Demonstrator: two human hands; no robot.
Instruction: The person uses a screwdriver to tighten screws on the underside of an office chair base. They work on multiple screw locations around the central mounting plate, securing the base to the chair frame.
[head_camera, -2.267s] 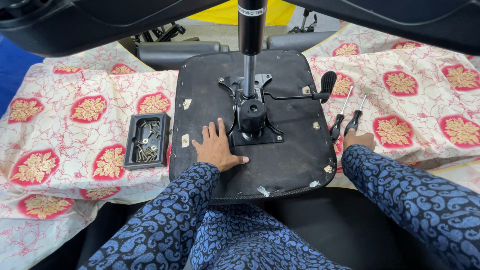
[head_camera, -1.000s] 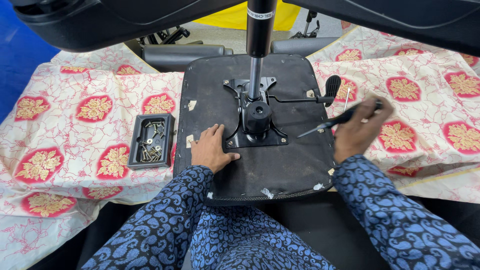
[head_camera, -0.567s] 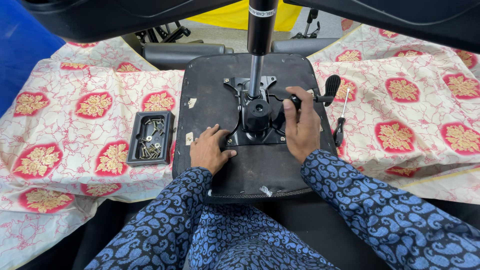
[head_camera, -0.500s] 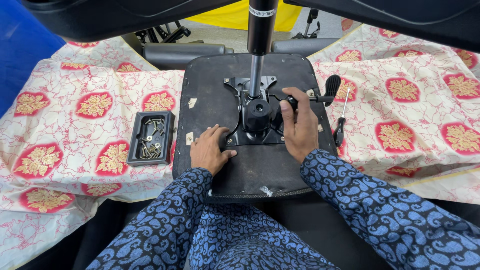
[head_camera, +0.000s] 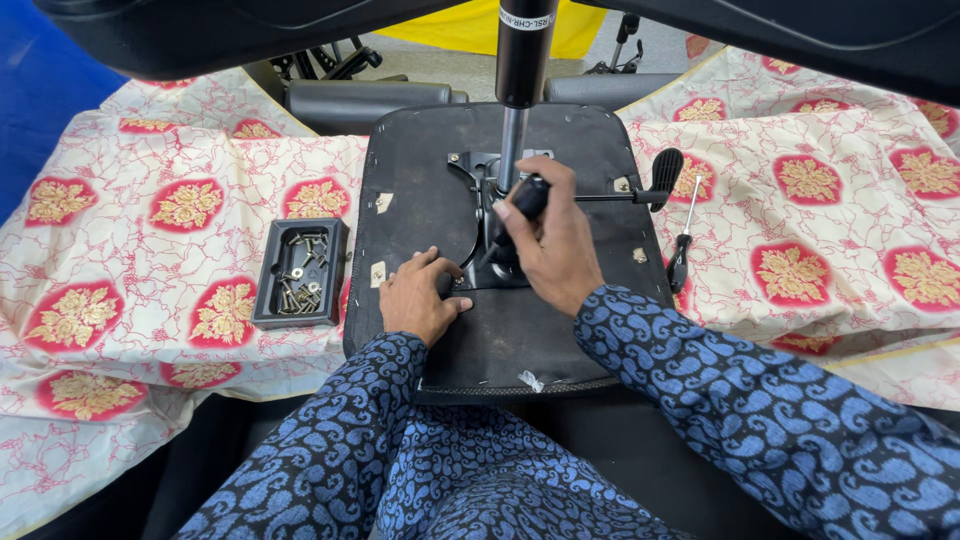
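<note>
**Screwdriver upright over the mechanism plate, right hand on top**

Far left, on the patterned cloth (head_camera: 150, 260), your black screw tray (head_camera: 298, 272) lies well apart from both hands, with loose brass-coloured screws in it. Moving right, your left hand (head_camera: 420, 298) rests flat and open on the upturned seat base (head_camera: 500, 330), fingers spread toward the near-left corner of the metal mechanism plate (head_camera: 478, 215); it grips nothing and only presses down. Just right of it, your right hand (head_camera: 552, 245) is closed around the black handle of a screwdriver (head_camera: 520, 205). The tool's long axis stands steep, tilted slightly, handle up toward you and tip down onto the plate beside the gas-lift column (head_camera: 518, 95); the tip itself is hidden by your fingers. So the working point lies directly below your right hand, and just beyond the fingertips of your left one. Further right, the black lever (head_camera: 640, 185) sticks out sideways, and a second screwdriver (head_camera: 684, 240) lies untouched on the cloth, long axis running near to far.
</note>
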